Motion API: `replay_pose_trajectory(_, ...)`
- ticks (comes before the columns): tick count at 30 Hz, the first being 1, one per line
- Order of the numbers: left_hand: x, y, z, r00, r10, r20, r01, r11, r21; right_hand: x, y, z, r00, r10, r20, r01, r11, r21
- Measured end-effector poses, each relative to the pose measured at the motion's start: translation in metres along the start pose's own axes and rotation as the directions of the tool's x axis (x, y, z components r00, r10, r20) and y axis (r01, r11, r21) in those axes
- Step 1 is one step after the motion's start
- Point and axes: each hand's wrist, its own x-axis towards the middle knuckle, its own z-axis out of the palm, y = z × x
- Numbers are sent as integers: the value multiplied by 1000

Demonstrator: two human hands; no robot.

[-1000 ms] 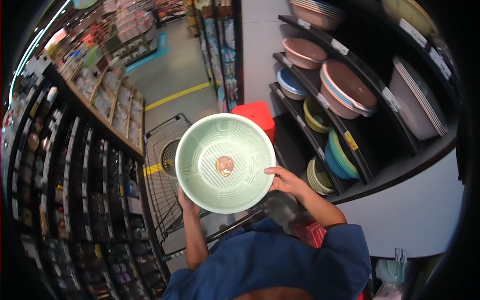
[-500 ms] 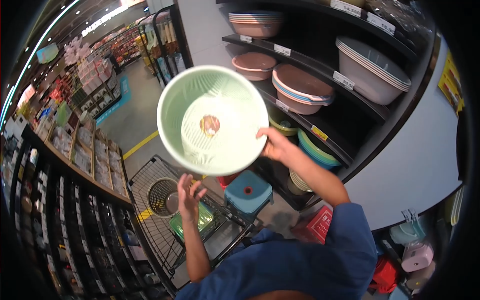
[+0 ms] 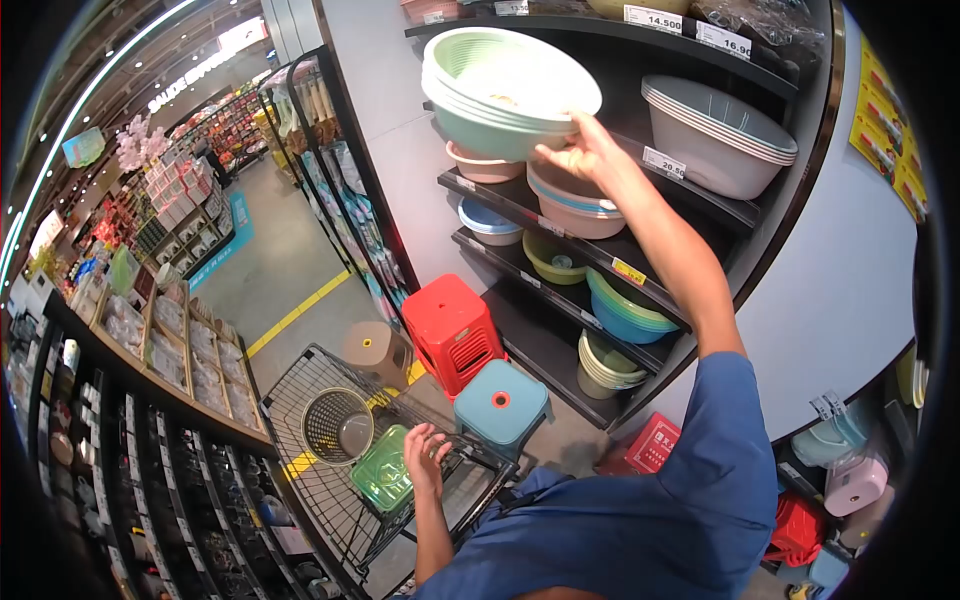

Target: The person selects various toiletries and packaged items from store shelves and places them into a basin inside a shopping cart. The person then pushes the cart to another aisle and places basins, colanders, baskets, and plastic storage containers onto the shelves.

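My right hand (image 3: 590, 155) grips the right rim of light green plastic basins (image 3: 490, 133), nested with several rims showing, in front of the upper shelves. They are tilted a little, their pale inside facing up. Lower down, my left hand (image 3: 426, 460) holds nothing; its fingers are apart and slightly curled. It is over the edge of the shopping cart (image 3: 320, 495), beside a clear green plastic container (image 3: 382, 470) in the cart. A grey-beige perforated basket (image 3: 322, 430) stands in the cart too.
A red stool stack (image 3: 450, 325) and a blue stool (image 3: 502, 400) stand between cart and shelves. Nested pinkish basins (image 3: 575, 208), large grey tubs (image 3: 715, 135) and green-blue bowls (image 3: 625, 315) fill the shelves. A dark goods rack (image 3: 170, 490) lines the left.
My right hand has raised the green basins up toward the shelves, tilting their opening upward. My left hand has moved away from them, down over the cart. The view has shifted, revealing the red stools.
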Motion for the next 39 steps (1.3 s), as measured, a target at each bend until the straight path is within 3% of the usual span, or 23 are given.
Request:
replay_pose_trajectory(2, 2, -1, -3, 1000, 8, -14, -8, 1000, 13, 4, -13, 3, 991, -119, -65, 118, 993, -21)
replay_pose_trajectory(5, 1, -5, -6, 999, 24, -35, -21, 997, 71, 29, -36, -5, 962, -93, -255, 101, 995, 17)
replay_pose_trajectory(9, -3, -14, -11, 998, 20, -53, -16, 998, 69, 20, -50, 1, 942, -267, -203, 241, 960, -144)
replay_pose_trajectory(11, -4, -18, -14, 998, -18, -64, 25, 995, 97, 18, -64, 14, 919, -160, -361, 151, 987, -54)
replay_pose_trajectory(15, -10, -18, -12, 995, -38, -91, 45, 996, 74, 50, -87, -1, 941, -132, -312, 125, 991, -41)
replay_pose_trajectory(17, -11, -21, -13, 993, -38, -113, 46, 996, 74, 58, -89, 2, 886, -274, -373, 259, 962, -89)
replay_pose_trajectory(21, -18, -20, -13, 990, -30, -135, 43, 995, 93, 91, -96, -7, 880, -223, -419, 219, 974, -58)
replay_pose_trajectory(22, -19, -23, -17, 990, -31, -136, 47, 992, 115, 108, -98, -21, 905, -234, -355, 218, 972, -87)
replay_pose_trajectory(26, -23, -31, -26, 985, -17, -172, 42, 989, 144, 159, -101, -51, 893, -270, -360, 224, 960, -166)
replay_pose_trajectory(29, -28, -35, -29, 977, 3, -214, 34, 985, 167, 192, -104, -76, 913, -159, -375, 130, 986, -100)
replay_pose_trajectory(31, -32, -38, -29, 968, 14, -250, 32, 984, 178, 211, -103, -97, 915, -223, -335, 177, 971, -163)
replay_pose_trajectory(33, -34, -38, -29, 973, 6, -231, 45, 975, 216, 216, -102, -104, 938, -146, -314, 127, 989, -81)
replay_pose_trajectory(37, -34, -48, -32, 969, 34, -246, 29, 968, 249, 215, -90, -84, 832, -330, -446, 337, 939, -66)
replay_pose_trajectory(39, -36, -47, -29, 965, 21, -260, 41, 972, 233, 195, -70, -69, 871, -352, -343, 360, 932, -41)
